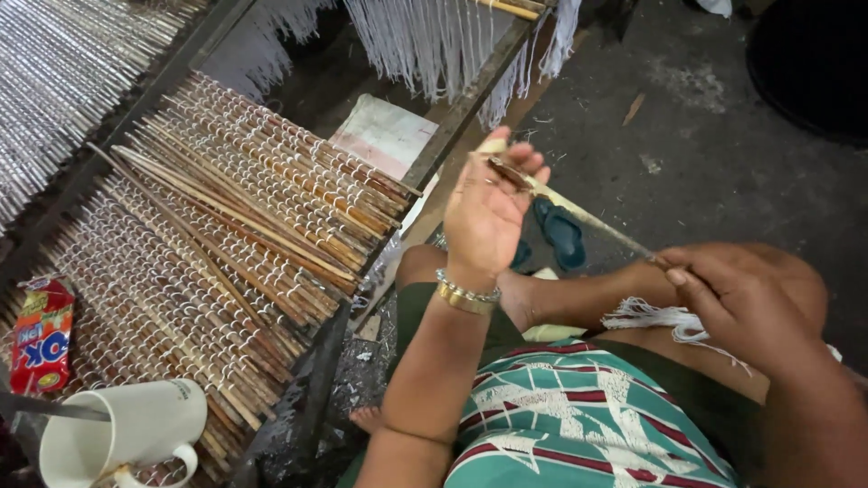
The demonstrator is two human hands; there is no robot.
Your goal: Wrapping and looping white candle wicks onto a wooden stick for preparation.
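Both hands, left hand and right hand, grip a thin stick; red packet lies far left

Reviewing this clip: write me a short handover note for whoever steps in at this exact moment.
Left hand: raised, palm open, fingertips pinching one end of a thin stick.
Right hand: gripping the stick's other end over the lap, beside a bundle of white threads.
Done: many thread-wound sticks lie stacked on the rack at left.
Left: the stick in hand looks only partly wound.
Nearby: white mug, red packet.
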